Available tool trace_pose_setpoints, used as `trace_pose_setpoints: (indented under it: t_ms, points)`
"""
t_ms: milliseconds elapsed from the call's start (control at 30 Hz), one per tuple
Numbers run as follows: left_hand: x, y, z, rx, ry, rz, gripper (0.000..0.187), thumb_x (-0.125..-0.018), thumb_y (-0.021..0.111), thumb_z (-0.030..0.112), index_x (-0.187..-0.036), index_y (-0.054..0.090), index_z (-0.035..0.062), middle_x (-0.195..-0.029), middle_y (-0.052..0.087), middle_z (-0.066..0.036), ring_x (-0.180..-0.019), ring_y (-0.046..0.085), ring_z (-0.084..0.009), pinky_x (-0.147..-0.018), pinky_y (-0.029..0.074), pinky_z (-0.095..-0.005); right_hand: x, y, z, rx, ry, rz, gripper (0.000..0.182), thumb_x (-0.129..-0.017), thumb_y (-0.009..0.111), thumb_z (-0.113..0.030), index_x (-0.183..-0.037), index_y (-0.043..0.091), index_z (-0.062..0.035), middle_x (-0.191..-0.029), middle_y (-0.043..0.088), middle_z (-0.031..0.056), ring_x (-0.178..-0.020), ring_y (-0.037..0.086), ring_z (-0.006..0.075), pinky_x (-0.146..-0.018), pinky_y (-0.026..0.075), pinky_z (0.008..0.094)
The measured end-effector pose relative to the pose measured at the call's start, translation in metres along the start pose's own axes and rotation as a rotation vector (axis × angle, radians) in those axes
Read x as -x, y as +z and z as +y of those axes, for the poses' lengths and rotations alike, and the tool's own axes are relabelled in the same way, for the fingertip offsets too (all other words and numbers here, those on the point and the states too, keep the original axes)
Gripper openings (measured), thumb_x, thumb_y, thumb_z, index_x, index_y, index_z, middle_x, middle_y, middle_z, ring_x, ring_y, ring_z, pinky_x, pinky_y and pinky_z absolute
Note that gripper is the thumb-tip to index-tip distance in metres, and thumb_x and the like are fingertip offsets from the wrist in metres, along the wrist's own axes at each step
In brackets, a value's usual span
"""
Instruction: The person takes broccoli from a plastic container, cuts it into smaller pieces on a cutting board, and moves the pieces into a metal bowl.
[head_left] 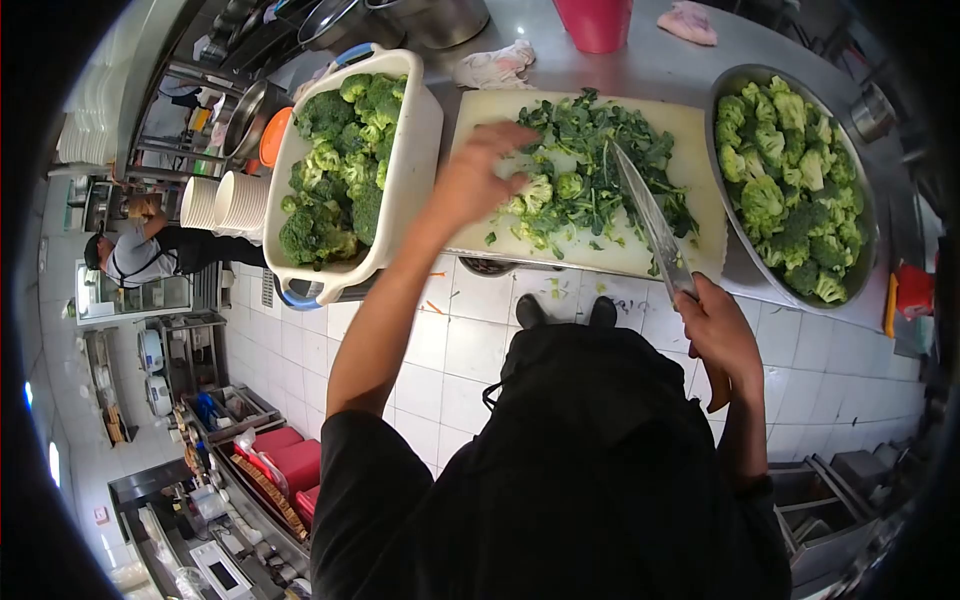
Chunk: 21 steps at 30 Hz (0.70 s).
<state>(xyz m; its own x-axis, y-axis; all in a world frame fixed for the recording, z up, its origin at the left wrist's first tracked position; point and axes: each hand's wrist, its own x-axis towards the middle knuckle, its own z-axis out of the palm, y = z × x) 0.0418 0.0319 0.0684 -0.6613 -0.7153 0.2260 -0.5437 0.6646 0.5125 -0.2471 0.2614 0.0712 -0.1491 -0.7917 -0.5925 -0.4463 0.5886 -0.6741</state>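
My right hand is wrapped round the handle of a large kitchen knife, whose long blade points away from me over the cutting board's right half. My left hand, a little blurred, is over the left side of the white cutting board. Its fingers and thumb are apart, with the thumb tip close to a pale broccoli floret. Chopped broccoli leaves and stems lie heaped across the board, partly under the blade.
Left of the board stands a white tub of broccoli heads. An oval metal bowl of cut florets sits at the right. A crumpled cloth and a red container are behind the board. Another person stands at the far left.
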Motion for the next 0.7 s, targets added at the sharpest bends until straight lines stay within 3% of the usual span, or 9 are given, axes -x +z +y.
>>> trace_pose_setpoints:
  t_ms: [167,300,400,500,600,700]
  points:
    - [-0.019,0.081,-0.008,-0.122,0.131,-0.271,0.054,-0.075,0.072,0.000,-0.127,0.070,0.0128,-0.133,0.063,-0.016,-0.126,0.057,-0.0354,-0.111,0.046,-0.0415,0.005,0.000,0.003,-0.013,0.002,0.021,0.025,-0.101,0.054,-0.023,-0.102,0.055,0.0025,-0.070,0.060,0.0162,-0.052,0.063,0.0271,-0.054,0.050,0.0418]
    - [-0.033,0.082,-0.013,-0.053,0.022,-0.333,0.046,-0.074,0.073,-0.001,-0.119,0.072,0.0085,-0.121,0.066,-0.016,-0.114,0.063,-0.0335,-0.101,0.052,-0.0389,0.009,0.000,0.007,-0.020,0.027,0.025,0.026,-0.100,0.055,-0.023,-0.105,0.056,0.0028,-0.072,0.061,0.0167,-0.054,0.064,0.0274,-0.054,0.051,0.0414]
    - [-0.036,0.065,-0.018,0.090,-0.084,-0.221,0.039,-0.074,0.075,-0.002,-0.113,0.072,0.0061,-0.115,0.066,-0.012,-0.100,0.068,-0.0262,-0.088,0.056,-0.0332,0.012,-0.001,0.010,-0.024,0.023,0.031,0.027,-0.100,0.055,-0.023,-0.106,0.056,0.0034,-0.074,0.062,0.0174,-0.055,0.064,0.0279,-0.054,0.051,0.0416]
    - [-0.030,0.032,-0.026,0.264,-0.080,0.043,0.033,-0.071,0.077,0.000,-0.103,0.075,0.0046,-0.104,0.066,-0.009,-0.087,0.066,-0.0221,-0.082,0.056,-0.0334,0.009,0.000,0.014,-0.048,0.033,0.029,0.028,-0.100,0.056,-0.023,-0.108,0.056,0.0039,-0.075,0.062,0.0179,-0.055,0.064,0.0281,-0.054,0.052,0.0418]
    - [-0.011,-0.025,-0.034,0.260,-0.120,0.373,0.030,-0.075,0.078,-0.001,-0.105,0.075,0.0043,-0.102,0.067,-0.007,-0.083,0.064,-0.0167,-0.079,0.056,-0.0298,0.006,-0.001,0.013,-0.046,0.022,0.029,0.028,-0.100,0.056,-0.023,-0.108,0.056,0.0045,-0.076,0.062,0.0182,-0.055,0.064,0.0280,-0.053,0.052,0.0417]
    - [0.017,-0.092,-0.066,0.235,-0.237,0.614,0.031,-0.080,0.079,0.001,-0.109,0.074,0.0055,-0.104,0.067,-0.007,-0.085,0.064,-0.0155,-0.080,0.055,-0.0294,0.003,0.002,0.011,-0.076,-0.009,0.043,0.023,-0.102,0.054,-0.022,-0.099,0.054,0.0006,-0.065,0.052,0.0059,-0.049,0.053,0.0171,-0.046,0.046,0.0351]
